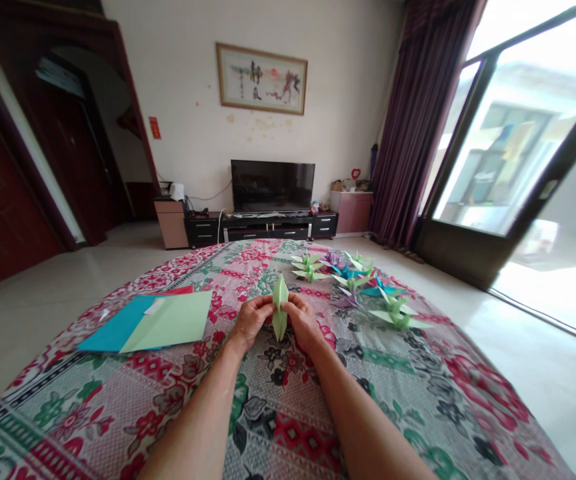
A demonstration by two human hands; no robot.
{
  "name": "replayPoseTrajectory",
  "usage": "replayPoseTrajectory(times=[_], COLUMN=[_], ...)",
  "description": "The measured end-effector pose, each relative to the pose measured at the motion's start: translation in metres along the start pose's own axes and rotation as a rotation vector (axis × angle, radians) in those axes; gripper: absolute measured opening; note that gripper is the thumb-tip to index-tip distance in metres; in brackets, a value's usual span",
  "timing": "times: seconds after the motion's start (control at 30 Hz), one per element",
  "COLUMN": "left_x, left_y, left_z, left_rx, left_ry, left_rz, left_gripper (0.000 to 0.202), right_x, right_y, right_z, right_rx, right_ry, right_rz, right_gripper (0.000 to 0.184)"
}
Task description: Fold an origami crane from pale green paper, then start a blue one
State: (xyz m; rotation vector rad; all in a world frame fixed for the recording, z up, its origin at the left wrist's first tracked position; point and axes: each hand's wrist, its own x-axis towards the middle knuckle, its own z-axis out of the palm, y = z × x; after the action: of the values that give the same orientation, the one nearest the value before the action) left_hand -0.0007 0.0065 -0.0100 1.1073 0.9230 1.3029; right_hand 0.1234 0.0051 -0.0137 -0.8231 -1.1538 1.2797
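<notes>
Both my hands meet over the middle of a table covered with a floral cloth (288,413). Between them stands a narrow, folded piece of light green paper (280,305), upright and pointed at both ends. My left hand (251,321) pinches its left side and my right hand (304,323) pinches its right side, fingers closed on the paper. To the left lies a stack of flat paper sheets (153,322), light green on top of blue with a red edge showing. Beyond my right hand sit several finished paper cranes (355,283) in green, blue and purple.
A dark TV (273,186) stands on a low black cabinet against the far wall, under a framed picture (261,79). Dark wooden doors are at the left. Purple curtains and a large glass sliding door (528,160) fill the right side. Pale tiled floor surrounds the table.
</notes>
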Motion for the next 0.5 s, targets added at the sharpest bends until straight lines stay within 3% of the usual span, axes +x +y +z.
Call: replayPoseTrajectory(times=[0.17,0.27,0.37,0.5], left_x=[0.0027,0.0048,0.0055,0.0024], left_y=[-0.0035,-0.0068,-0.0089,-0.0051], left_z=[0.0027,0.0020,-0.0002,-0.0010], left_rx=[0.051,0.129,0.195,0.212], left_ry=[0.085,0.075,0.085,0.065], left_rz=[0.147,0.217,0.206,0.151], left_gripper=[0.030,0.017,0.007,0.010], right_x=[0.0017,0.0020,0.0016,0.0020], right_y=[0.0019,0.0024,0.0021,0.0024], right_z=[0.0007,0.0009,0.0012,0.0018], right_rx=[0.000,0.005,0.001,-0.018], right_ry=[0.026,0.059,0.071,0.098], right_rz=[-0.012,-0.009,-0.001,-0.021], right_gripper=[0.026,0.025,0.024,0.024])
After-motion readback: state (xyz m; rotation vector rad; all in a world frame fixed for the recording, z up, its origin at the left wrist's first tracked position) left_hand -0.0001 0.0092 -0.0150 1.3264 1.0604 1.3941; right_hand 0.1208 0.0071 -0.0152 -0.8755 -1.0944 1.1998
